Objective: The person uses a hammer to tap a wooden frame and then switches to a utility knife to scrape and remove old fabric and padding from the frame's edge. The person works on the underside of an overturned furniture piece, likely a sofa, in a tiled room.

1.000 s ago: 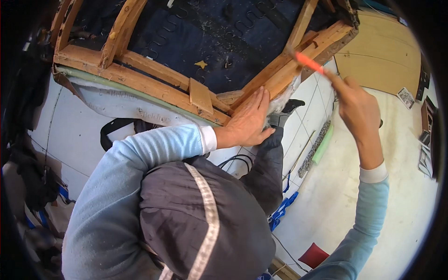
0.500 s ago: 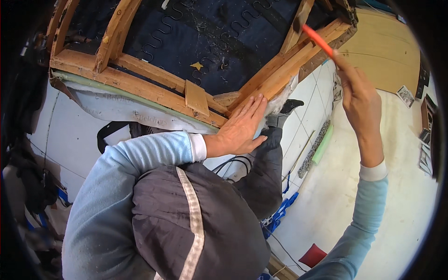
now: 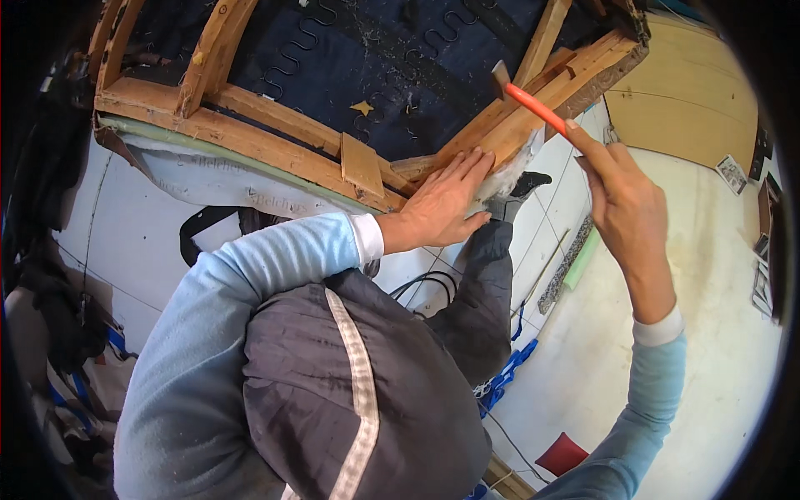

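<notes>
My right hand (image 3: 621, 192) is closed around the orange handle of a hammer (image 3: 537, 108); its metal head hangs just over the right rail of a wooden furniture frame (image 3: 242, 148). Flat on that frame's near corner rests my left hand (image 3: 442, 202), fingers stretched out and holding nothing. A short wooden block (image 3: 360, 171) lies across the rails to the left of that hand. Pale padding and torn fabric (image 3: 510, 182) hang off the frame's outer side beside my left fingertips.
Wavy springs (image 3: 304, 37) and dark cloth fill the frame's inside, with a yellow scrap (image 3: 362, 108) on it. Below lie a green foam strip (image 3: 581, 258), blue straps (image 3: 508, 375) and a black cable (image 3: 429, 282). Tan board (image 3: 683, 100) lies at the far right.
The hammer has come down and left toward the right rail, with my right hand following. My left hand stays pressed on the frame's corner. The whole view has shifted slightly.
</notes>
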Demonstrator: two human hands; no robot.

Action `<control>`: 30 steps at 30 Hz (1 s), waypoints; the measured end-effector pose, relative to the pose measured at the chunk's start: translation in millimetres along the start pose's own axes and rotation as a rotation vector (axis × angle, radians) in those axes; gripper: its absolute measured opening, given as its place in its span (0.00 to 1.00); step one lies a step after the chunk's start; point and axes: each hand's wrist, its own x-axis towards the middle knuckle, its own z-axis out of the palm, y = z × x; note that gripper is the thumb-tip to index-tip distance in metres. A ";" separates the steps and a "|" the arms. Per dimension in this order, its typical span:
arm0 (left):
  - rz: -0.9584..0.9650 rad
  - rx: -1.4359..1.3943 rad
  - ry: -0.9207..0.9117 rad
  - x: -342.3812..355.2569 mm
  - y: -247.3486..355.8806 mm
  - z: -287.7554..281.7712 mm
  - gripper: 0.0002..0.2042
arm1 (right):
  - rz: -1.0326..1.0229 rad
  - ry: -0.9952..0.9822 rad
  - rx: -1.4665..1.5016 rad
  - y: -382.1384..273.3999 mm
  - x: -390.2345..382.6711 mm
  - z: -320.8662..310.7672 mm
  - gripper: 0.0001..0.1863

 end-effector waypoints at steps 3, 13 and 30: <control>-0.004 0.006 -0.008 -7.6 1.1 0.0 0.50 | 0.012 -0.111 -0.062 2.7 -2.6 13.0 0.26; 0.113 0.280 -0.116 -53.5 16.1 -9.1 0.51 | -0.104 -0.102 -0.065 -24.1 -7.4 13.8 0.30; 0.252 0.535 -0.323 -85.6 11.4 -30.4 0.43 | -0.068 -0.270 -0.026 -32.8 -9.1 11.6 0.29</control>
